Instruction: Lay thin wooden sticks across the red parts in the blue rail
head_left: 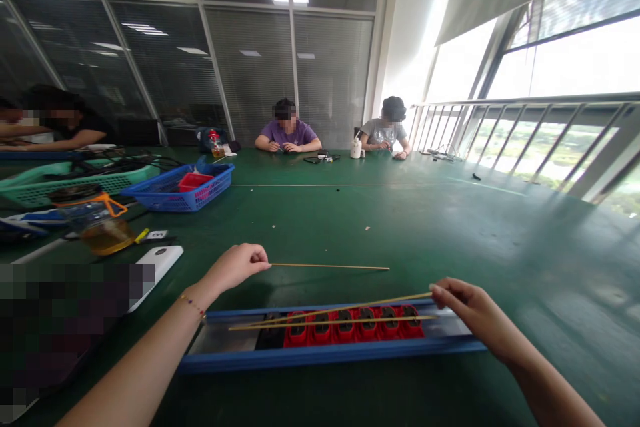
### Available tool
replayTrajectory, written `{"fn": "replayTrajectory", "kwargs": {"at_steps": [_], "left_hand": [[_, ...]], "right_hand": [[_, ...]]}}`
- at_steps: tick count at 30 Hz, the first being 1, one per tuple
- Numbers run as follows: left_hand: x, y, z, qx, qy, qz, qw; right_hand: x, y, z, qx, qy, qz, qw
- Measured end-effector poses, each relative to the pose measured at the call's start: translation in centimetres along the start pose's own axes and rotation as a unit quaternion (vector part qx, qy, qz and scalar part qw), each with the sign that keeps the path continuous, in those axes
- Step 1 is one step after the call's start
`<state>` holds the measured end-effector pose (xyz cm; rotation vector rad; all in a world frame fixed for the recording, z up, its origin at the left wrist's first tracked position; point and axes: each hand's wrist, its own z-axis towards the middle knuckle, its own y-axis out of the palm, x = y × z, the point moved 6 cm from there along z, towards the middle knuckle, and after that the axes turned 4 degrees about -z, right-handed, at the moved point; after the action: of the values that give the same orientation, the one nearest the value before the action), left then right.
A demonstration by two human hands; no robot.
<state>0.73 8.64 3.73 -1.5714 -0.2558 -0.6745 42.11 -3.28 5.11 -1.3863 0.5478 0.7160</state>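
My left hand [240,263] pinches one end of a thin, straw-coloured stick [330,266] that points right, above the table. Between the thumb and fingers of my right hand [463,303] is the end of a second thin stick [370,302], slanting down to the left. A third stick [350,321] lies across the long blue-edged tray [330,361]; its right end stops short of my right hand. Under the sticks, the tray holds a row of red holders [323,335] with dark round parts in them.
On the left are a white-edged device [163,263], a jar of amber liquid [107,233], a blue basket [175,199] and a green basket [107,181]. Two people sit across the green table [450,233], near a white bottle [355,148]. Another person is at far left.
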Motion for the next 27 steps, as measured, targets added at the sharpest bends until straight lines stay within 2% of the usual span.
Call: {"fn": "replayTrajectory", "kwargs": {"at_steps": [3,6,11,15,20,27], "left_hand": [[0.6,0.6,0.7,-0.008,0.012,0.084,0.996],[1.0,1.6,1.3,-0.008,0.034,0.129,0.991],[0.4,3.0,1.6,-0.017,0.047,0.117,0.992],[-0.2,3.2,1.4,-0.004,0.050,0.103,0.993],[0.3,3.1,0.9,0.012,0.051,0.103,0.993],[1.1,2.8,0.4,0.015,0.043,0.100,0.994]], "right_hand": [[0.7,-1.9,-0.1,0.062,0.018,0.025,0.998],[2.4,-3.9,-0.3,0.088,0.041,0.045,0.994],[6.0,-7.5,-0.1,0.115,0.073,0.012,0.991],[7.3,-8.5,1.0,0.113,0.075,-0.037,0.990],[6.5,-6.4,3.0,0.061,0.067,-0.094,0.991],[4.4,-0.5,6.8,-0.076,-0.002,-0.050,0.996]]}}
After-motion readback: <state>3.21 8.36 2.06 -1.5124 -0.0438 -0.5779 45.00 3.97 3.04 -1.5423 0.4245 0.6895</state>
